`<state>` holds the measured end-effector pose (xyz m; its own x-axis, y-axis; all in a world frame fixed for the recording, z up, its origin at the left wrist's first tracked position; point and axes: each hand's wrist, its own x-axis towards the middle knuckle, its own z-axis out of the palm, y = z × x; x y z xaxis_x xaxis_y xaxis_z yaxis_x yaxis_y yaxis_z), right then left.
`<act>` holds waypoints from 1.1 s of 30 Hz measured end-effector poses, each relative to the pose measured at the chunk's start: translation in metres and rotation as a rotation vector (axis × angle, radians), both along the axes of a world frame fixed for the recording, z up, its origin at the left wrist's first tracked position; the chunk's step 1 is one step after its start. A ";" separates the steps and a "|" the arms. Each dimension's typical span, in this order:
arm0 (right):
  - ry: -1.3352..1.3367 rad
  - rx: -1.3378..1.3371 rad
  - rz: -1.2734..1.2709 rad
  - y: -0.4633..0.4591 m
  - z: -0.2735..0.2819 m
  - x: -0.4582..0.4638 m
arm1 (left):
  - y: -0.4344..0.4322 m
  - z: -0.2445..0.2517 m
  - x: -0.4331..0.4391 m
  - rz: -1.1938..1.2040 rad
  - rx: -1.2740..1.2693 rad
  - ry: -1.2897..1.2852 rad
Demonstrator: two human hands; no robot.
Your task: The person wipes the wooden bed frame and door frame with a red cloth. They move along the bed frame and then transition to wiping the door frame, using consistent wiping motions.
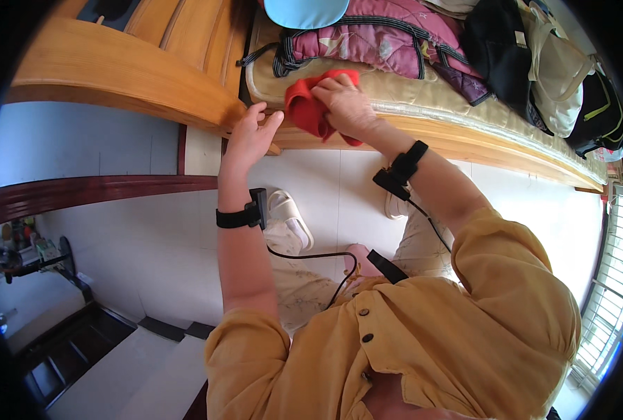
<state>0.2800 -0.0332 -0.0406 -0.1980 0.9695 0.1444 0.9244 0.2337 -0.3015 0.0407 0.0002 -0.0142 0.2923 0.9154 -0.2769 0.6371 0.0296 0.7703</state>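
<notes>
My right hand (347,105) grips a bunched red cloth (307,107) above the near edge of a cream mattress (395,89). Part of the cloth hangs down in front of the wooden bed rail (416,128). To its left, my left hand (251,134) holds nothing I can see; thumb and fingers are apart. It is close to the corner where the wooden headboard (128,68) meets the rail, and whether it touches the wood is unclear. A black strap with a small device and cable circles each forearm.
On the mattress lie a pink quilted bundle (364,47), a light blue rounded object (306,10), a black cloth item (500,58) and a cream bag (558,89). A slipper (290,215) is on the tiled floor below. A dark red wooden strip (107,194) runs along the left.
</notes>
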 end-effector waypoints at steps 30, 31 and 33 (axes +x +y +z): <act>-0.274 0.084 0.285 -0.027 -0.045 -0.056 | 0.004 -0.011 -0.027 -0.050 -0.033 0.503; -0.281 0.037 0.241 -0.032 -0.045 -0.052 | 0.003 -0.013 -0.028 -0.055 -0.036 0.498; -0.260 0.000 0.201 -0.040 -0.042 -0.039 | 0.003 -0.014 -0.029 -0.068 -0.024 0.492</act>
